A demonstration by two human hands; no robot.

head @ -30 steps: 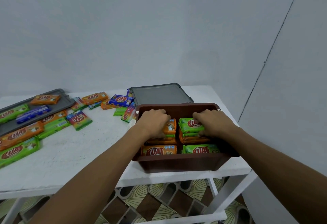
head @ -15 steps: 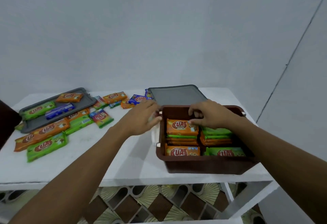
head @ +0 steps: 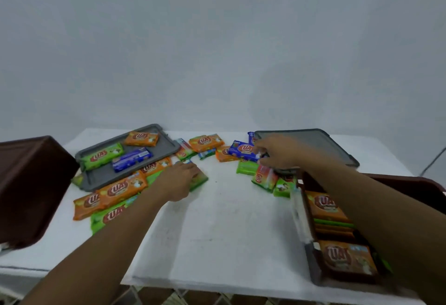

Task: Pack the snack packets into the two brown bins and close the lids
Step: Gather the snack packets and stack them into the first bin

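Fingers [head: 193, 169] of the left hand [head: 179, 180] lie flat on a green packet [head: 201, 181], well left of the open brown bin [head: 415, 184], right?

yep. right hand [head: 277, 154] is over the blue packet [head: 241, 150] just beyond that bin, too blurry to tell its grip tbh

White table [head: 229, 227], back edge against a pale wall. Open brown bin [head: 311, 266] sits at the right front corner and a second brown bin [head: 31, 184] at the left edge; left gray lid [head: 96, 179] and right gray lid [head: 313, 140] lie flat toward the back. Loose snack packets [head: 120, 189] in orange, green and blue are scattered between and beside the lids, some overlapping.
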